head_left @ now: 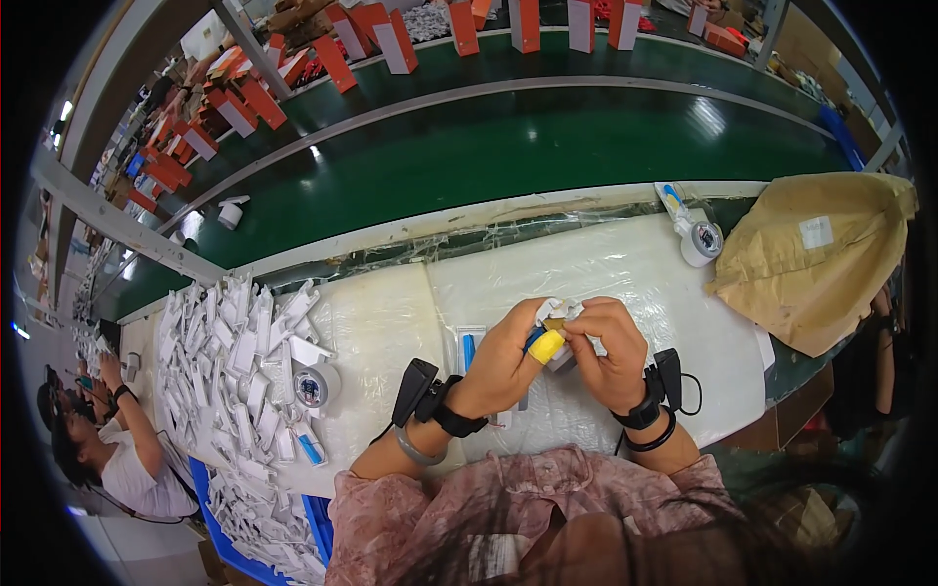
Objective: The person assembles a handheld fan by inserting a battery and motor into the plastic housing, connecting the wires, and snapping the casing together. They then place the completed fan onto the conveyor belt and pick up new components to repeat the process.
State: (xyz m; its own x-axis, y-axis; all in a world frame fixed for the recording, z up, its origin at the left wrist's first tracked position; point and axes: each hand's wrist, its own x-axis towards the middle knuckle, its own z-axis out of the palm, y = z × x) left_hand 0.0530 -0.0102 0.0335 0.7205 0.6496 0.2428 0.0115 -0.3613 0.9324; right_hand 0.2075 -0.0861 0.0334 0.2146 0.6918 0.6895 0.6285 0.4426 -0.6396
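In front of my chest, my left hand [496,359] and my right hand [612,354] meet with fingers closed on a small white piece [560,309]. A brownish-gold bit shows under it, and its exact kind is hidden by the fingers. A bright yellow wrap [545,347] with blue beside it sits at my left thumb; I cannot tell whether it is worn or held. Partly behind my left hand lies a white piece with a blue strip [469,347]. Both wrists wear black straps with small black devices.
White plastic parts [230,361] are heaped at left above a blue crate [318,523]. A round white device [315,387] stands beside them, another [701,242] at far right near a brown paper bag [816,259]. Beyond runs a green conveyor [489,146] with orange-white boxes [396,44]. A co-worker [137,444] is at left.
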